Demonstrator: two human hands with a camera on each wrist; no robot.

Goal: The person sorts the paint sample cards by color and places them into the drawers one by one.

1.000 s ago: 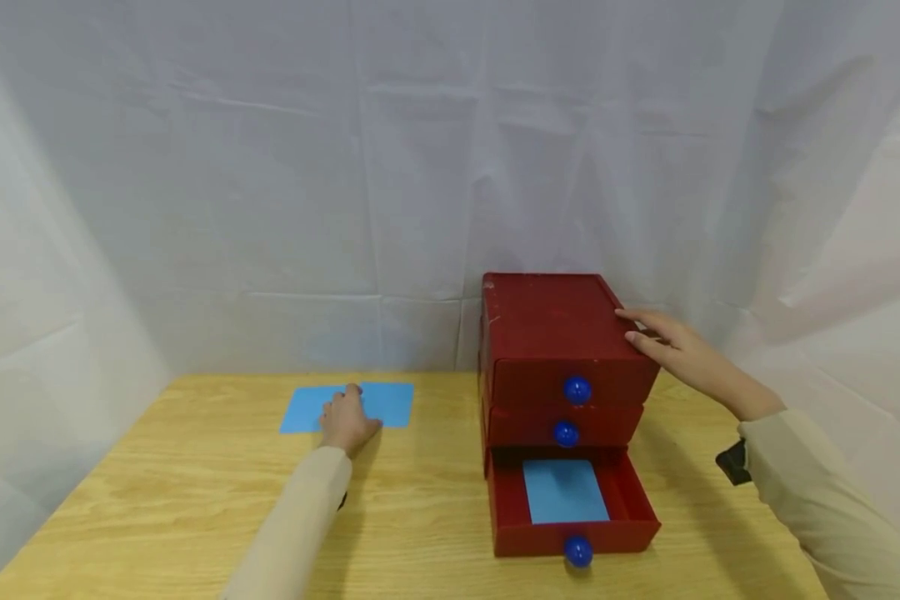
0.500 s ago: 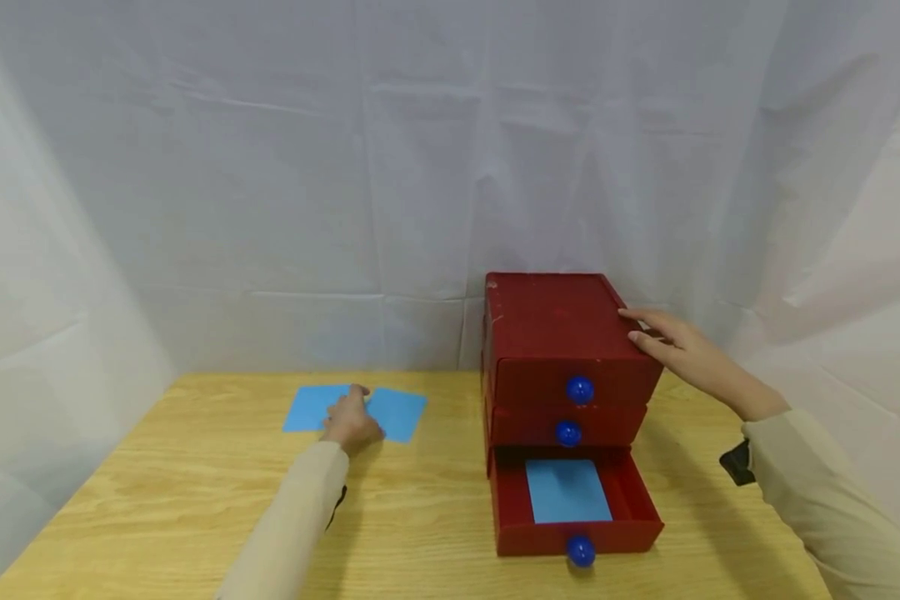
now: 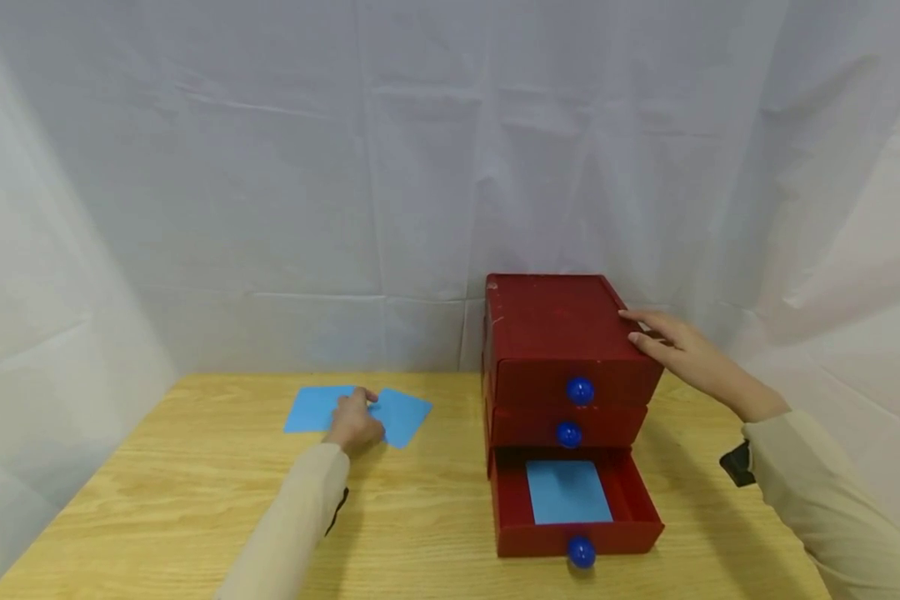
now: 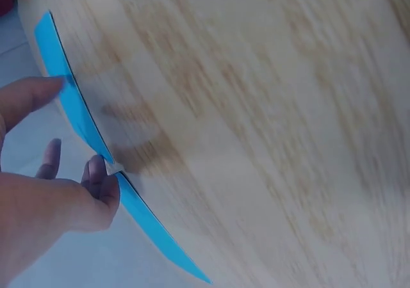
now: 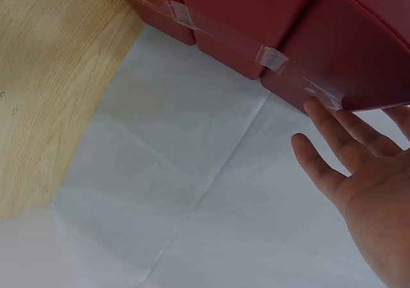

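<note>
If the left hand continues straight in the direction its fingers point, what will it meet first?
The left hand already touches the blue cards. Beyond them lies bare table, then probably the white backdrop cloth; depth is unclear.

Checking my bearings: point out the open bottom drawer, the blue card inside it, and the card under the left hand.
Open bottom drawer point(image 3: 633, 498), head view, right inner wall.
Blue card in drawer point(image 3: 567, 492), head view, card's middle.
Card under left hand point(image 3: 408, 414), head view, uncovered right part.
</note>
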